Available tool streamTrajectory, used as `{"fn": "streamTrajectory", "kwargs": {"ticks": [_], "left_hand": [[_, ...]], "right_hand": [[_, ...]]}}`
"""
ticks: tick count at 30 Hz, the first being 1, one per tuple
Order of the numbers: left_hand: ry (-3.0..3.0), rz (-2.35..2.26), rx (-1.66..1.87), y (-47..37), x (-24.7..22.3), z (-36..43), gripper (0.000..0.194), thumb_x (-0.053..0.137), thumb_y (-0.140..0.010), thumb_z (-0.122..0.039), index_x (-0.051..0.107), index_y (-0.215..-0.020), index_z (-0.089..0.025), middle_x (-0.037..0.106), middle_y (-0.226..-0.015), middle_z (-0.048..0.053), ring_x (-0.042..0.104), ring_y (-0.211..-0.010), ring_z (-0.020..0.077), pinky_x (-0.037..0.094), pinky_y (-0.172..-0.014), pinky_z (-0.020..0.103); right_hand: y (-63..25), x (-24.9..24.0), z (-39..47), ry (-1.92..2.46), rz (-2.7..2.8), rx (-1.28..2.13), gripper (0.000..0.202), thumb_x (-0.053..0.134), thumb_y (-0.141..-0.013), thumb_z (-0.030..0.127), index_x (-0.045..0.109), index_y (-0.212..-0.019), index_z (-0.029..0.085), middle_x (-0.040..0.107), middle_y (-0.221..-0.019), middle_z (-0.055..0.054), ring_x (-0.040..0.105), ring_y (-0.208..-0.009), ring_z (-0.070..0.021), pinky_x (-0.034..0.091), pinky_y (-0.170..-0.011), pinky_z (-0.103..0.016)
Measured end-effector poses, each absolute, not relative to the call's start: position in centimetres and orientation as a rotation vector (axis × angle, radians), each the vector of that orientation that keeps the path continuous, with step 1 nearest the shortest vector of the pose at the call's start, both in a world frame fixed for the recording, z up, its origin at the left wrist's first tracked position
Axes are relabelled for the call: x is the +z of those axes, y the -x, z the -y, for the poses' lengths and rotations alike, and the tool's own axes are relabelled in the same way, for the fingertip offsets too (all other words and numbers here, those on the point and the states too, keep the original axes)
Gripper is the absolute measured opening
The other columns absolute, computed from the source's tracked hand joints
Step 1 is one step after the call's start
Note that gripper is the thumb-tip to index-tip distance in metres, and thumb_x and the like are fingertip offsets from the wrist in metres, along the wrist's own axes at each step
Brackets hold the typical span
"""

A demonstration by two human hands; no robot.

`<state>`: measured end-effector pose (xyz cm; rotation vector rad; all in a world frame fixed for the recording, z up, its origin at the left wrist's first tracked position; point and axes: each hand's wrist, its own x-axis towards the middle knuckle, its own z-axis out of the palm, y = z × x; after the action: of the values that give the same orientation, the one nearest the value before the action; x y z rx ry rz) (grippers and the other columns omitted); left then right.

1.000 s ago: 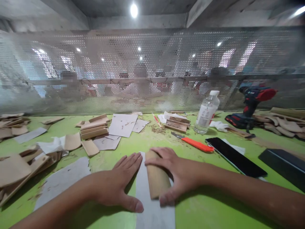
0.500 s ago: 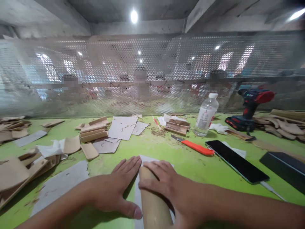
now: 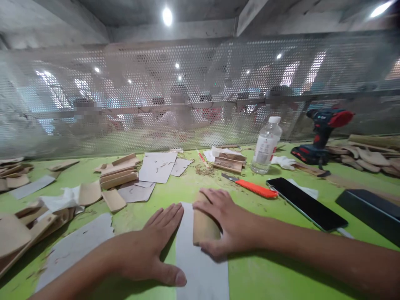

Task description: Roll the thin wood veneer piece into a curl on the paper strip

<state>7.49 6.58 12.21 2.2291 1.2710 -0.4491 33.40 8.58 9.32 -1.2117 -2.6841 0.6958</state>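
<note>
A curved, pale tan bamboo piece (image 3: 204, 227) lies on a white-grey sheet (image 3: 200, 273) near the middle of the green table. Over its right side is my right hand (image 3: 220, 223), with the fingers at its far part and the thumb at its near right corner, gripping it. My left hand (image 3: 156, 246) lies flat with the fingers together and the thumb spread. Its fingertips rest at the sheet's left edge, and it holds nothing.
An orange knife (image 3: 256, 188), a phone (image 3: 306, 204) and a dark block (image 3: 371, 214) lie to the right. Behind stand a bottle (image 3: 266, 148) and a drill (image 3: 321, 135). Bamboo pieces (image 3: 118, 173) and a torn sheet (image 3: 78, 243) are at left. A perforated screen (image 3: 140, 96) rises behind.
My right hand has pushed the bamboo piece away from me along the sheet, and more of the sheet's near part shows. The left hand has stayed in place. The view has shifted slightly.
</note>
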Motion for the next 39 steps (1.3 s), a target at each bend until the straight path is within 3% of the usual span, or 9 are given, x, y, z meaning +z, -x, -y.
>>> {"fn": "streamTrajectory", "kwargs": {"ticks": [5, 10, 14, 19, 24, 29, 34, 39], "left_hand": [[-2.223, -1.287, -0.463, -7.4, 12.0, -6.6, 0.135, 0.061, -0.081, -0.089, -0.011, -0.164, -0.012, -0.022, -0.167, 0.01, -0.015, -0.155, 0.034, 0.006, -0.127, 0.05], [-2.251, -1.269, -0.443, -7.4, 11.9, -6.6, 0.133, 0.06, -0.081, -0.089, -0.012, -0.164, -0.013, -0.019, -0.167, 0.01, -0.013, -0.155, 0.0355, 0.009, -0.126, 0.056], [-2.24, -1.266, -0.427, -7.3, 11.9, -6.6, 0.134, 0.061, -0.08, -0.089, -0.007, -0.165, -0.011, -0.018, -0.167, 0.012, -0.013, -0.155, 0.0357, 0.008, -0.126, 0.053], [-2.267, -1.235, -0.399, -7.2, 11.9, -6.7, 0.131, 0.06, -0.081, -0.089, -0.011, -0.165, -0.018, -0.017, -0.167, 0.011, -0.012, -0.155, 0.0372, 0.01, -0.125, 0.059], [-2.23, -1.27, -0.407, -7.2, 11.7, -6.7, 0.135, 0.062, -0.079, -0.09, -0.008, -0.166, -0.014, -0.017, -0.167, 0.013, -0.013, -0.154, 0.0385, 0.009, -0.126, 0.055], [-2.248, -1.272, -0.437, -7.2, 11.7, -6.6, 0.135, 0.06, -0.08, -0.09, -0.012, -0.164, -0.013, -0.021, -0.167, 0.011, -0.015, -0.155, 0.0362, 0.006, -0.126, 0.052], [-2.262, -1.246, -0.425, -7.2, 11.8, -6.6, 0.133, 0.061, -0.081, -0.089, -0.008, -0.165, -0.012, -0.018, -0.167, 0.012, -0.012, -0.156, 0.0341, 0.008, -0.126, 0.051], [-2.252, -1.249, -0.407, -7.2, 12.0, -6.6, 0.132, 0.061, -0.081, -0.088, -0.01, -0.164, -0.014, -0.016, -0.166, 0.013, -0.011, -0.155, 0.0359, 0.01, -0.126, 0.055]], "right_hand": [[-33.4, 9.0, -8.5, 0.96, 2.742, 0.737, 0.108, 0.084, -0.058, 0.069, 0.053, -0.152, 0.026, 0.021, -0.169, -0.025, 0.021, -0.153, -0.0519, 0.013, -0.121, -0.07], [-33.3, 8.6, -8.5, 1.064, 2.633, 0.634, 0.104, 0.078, -0.063, 0.073, 0.056, -0.149, 0.019, 0.032, -0.163, -0.024, 0.028, -0.147, -0.0495, 0.022, -0.119, -0.068], [-33.1, 8.2, -8.5, 0.758, 2.7, 0.631, 0.098, 0.081, -0.057, 0.073, 0.061, -0.141, 0.025, 0.048, -0.152, -0.015, 0.041, -0.137, -0.0423, 0.025, -0.12, -0.063], [-33.3, 8.4, -8.6, 1.031, 2.629, 0.517, 0.092, 0.072, -0.071, 0.072, 0.059, -0.144, 0.018, 0.045, -0.153, -0.022, 0.039, -0.137, -0.0453, 0.027, -0.115, -0.067], [-33.1, 8.4, -8.6, 0.817, 2.682, 0.552, 0.094, 0.076, -0.064, 0.074, 0.061, -0.141, 0.022, 0.05, -0.152, -0.016, 0.044, -0.133, -0.0412, 0.026, -0.118, -0.061], [-33.3, 8.5, -8.7, 0.995, 2.642, 0.5, 0.09, 0.071, -0.073, 0.072, 0.059, -0.144, 0.018, 0.047, -0.154, -0.021, 0.04, -0.137, -0.0446, 0.025, -0.117, -0.065], [-33.1, 8.3, -8.1, 0.722, 2.709, 0.575, 0.09, 0.077, -0.064, 0.072, 0.062, -0.139, 0.025, 0.054, -0.148, -0.013, 0.046, -0.13, -0.0412, 0.027, -0.116, -0.06], [-33.0, 8.4, -8.3, 0.946, 2.64, 0.49, 0.088, 0.072, -0.073, 0.071, 0.06, -0.142, 0.018, 0.05, -0.151, -0.02, 0.042, -0.135, -0.0428, 0.026, -0.117, -0.062]]}}
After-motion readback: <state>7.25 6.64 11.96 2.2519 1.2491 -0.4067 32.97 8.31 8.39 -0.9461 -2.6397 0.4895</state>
